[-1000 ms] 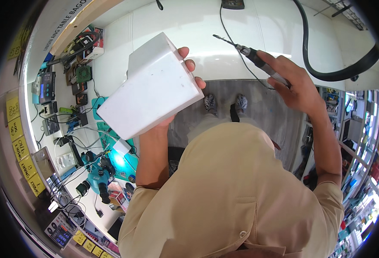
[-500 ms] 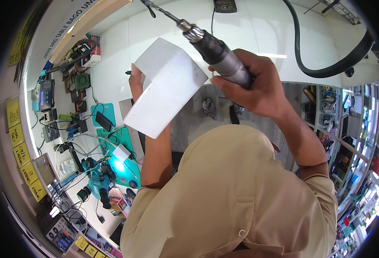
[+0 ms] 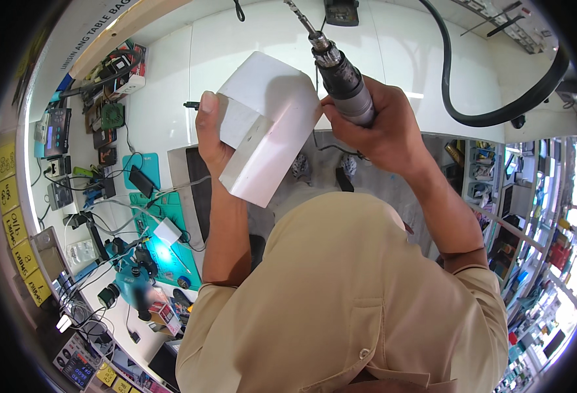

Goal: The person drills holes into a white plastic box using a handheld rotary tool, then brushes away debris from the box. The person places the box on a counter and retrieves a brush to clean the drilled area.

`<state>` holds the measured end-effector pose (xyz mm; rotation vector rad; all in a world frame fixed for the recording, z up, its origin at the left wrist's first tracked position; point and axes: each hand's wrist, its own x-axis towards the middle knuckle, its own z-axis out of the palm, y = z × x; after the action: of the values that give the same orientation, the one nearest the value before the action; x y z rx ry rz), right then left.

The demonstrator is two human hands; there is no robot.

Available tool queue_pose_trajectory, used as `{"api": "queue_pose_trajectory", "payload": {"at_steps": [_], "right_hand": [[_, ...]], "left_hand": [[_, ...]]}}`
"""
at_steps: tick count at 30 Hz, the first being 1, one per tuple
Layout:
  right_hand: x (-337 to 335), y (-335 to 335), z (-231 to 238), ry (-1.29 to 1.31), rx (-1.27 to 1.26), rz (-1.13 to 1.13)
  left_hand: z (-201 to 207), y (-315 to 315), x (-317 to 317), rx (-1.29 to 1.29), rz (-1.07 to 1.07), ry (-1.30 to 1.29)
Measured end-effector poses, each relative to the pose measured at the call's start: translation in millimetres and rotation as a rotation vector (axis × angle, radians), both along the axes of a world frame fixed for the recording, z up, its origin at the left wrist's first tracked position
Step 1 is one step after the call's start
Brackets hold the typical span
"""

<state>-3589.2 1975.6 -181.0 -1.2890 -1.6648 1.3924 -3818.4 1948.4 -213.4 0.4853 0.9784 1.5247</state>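
Observation:
My left hand (image 3: 211,134) grips a white angular piece (image 3: 282,147), its thumb up along the left side and the other fingers hidden behind. The piece has flat faces and an open recess facing left, and it is held tilted above the front edge of the white table. In my right hand (image 3: 390,131) is a grey and black handheld drill (image 3: 346,85), with the fingers wrapped round its body. A metal chuck (image 3: 328,52) holds a twist bit (image 3: 301,18) that points up and away to the left. My right fingertips are close to the piece's right corner; contact is unclear.
On the left bench stand a teal microscope (image 3: 131,278), a lit teal work mat (image 3: 170,252) and tangled cables. A thick black hose (image 3: 455,98) curves over the table's right side. A black boxy device (image 3: 342,12) lies at the back. Cluttered shelves (image 3: 491,177) are at right.
The drill has swung more upright, and its bit now points farther right. The white piece has moved slightly right and turned, showing more of its recess.

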Motion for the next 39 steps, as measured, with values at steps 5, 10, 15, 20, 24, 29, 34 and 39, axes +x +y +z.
{"api": "queue_pose_trajectory", "payload": {"at_steps": [5, 10, 15, 20, 24, 29, 34, 39], "right_hand": [[-1, 3, 6, 0.087, -0.086, -0.016], [-3, 5, 1, 0.121, -0.107, 0.009], [-7, 4, -13, 0.087, -0.057, -0.010], [-9, 7, -25, 0.283, -0.142, -0.026], [-8, 9, -23, 0.257, -0.157, -0.076], [-8, 7, -14, 0.265, -0.150, -0.091], [-1, 11, -17, 0.164, -0.169, -0.022], [19, 14, -18, 0.082, -0.042, 0.154]], "left_hand": [[-2, 1, 0, 0.017, 0.017, 0.061], [-3, -3, 0, 0.019, -0.013, 0.024], [-7, -7, 2, -0.005, 0.053, 0.014], [-11, -9, 3, -0.035, 0.065, -0.048], [-19, -2, -5, 0.024, -0.016, -0.339], [-28, 3, -17, -0.020, -0.003, -0.144], [-27, -1, -24, 0.089, -0.088, -0.228], [-18, 7, -48, 0.328, -0.147, 0.144]]}}
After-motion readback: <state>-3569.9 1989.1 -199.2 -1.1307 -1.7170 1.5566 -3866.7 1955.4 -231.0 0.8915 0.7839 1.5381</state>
